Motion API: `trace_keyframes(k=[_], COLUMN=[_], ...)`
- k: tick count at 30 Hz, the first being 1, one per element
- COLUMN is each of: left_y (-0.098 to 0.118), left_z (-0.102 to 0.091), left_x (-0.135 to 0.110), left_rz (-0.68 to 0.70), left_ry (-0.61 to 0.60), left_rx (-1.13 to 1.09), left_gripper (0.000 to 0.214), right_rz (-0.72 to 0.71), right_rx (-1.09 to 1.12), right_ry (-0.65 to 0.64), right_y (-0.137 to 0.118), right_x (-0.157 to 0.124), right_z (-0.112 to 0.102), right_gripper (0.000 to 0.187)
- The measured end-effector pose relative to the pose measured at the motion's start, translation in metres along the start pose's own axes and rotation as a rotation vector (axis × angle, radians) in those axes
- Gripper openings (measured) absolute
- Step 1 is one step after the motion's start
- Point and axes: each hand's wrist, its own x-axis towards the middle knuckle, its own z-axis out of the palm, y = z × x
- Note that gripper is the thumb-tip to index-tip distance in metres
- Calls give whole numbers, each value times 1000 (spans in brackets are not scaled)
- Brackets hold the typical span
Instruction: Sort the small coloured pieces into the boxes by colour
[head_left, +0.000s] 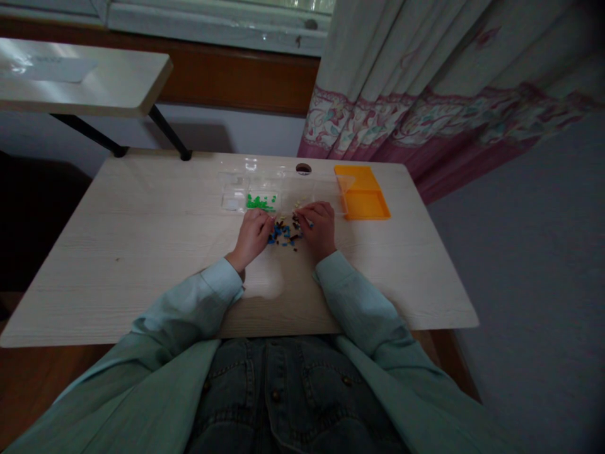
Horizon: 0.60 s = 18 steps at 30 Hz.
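Head view is showing a person sitting at a pale, wood-grained counter [142, 252], both forearms in light green sleeves [350, 296] reaching forward. The left hand [254, 232] and the right hand [317, 227] are resting knuckles-up on the surface, fingers curling down and inward toward each other. A scatter of loose pieces [285, 234], tiny and hard-looking, in blue, dark and pale colours, is lying directly between the two hands, touching or just short of the fingertips of each; the scatter is spreading roughly left to right with no clear long axis, and neither hand is sitting markedly nearer. Whether either hand is pinching a piece cannot be told; the fingers are covering the contact and the pieces are too small.

A clear tray [235, 192] of glossy plastic, divided into compartments, is lying just beyond the hands; green pieces [259, 203] are sitting in one compartment ahead of the left hand. An orange lid [363, 194], flat and rectangular, is lying at the tray's right end, touching or just beside it. A patterned curtain [425, 94] is hanging behind the counter.
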Motion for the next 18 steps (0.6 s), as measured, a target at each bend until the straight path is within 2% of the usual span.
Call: trace_keyframes(k=[4, 7, 18], left_y=[0, -1, -2], left_z=[0, 1, 1], left_x=[0, 0, 1], left_rz=[-2, 0, -6], left_ry=[4, 3, -5], left_rx=[-17, -28, -24], left_gripper=[47, 49, 51], right_rz=[158, 225, 258], right_rx=[-74, -115, -140], right_ry=[43, 52, 38], right_y=[11, 17, 20], right_x=[2, 1, 1], right_z=[-2, -1, 0], right_gripper=[21, 23, 27])
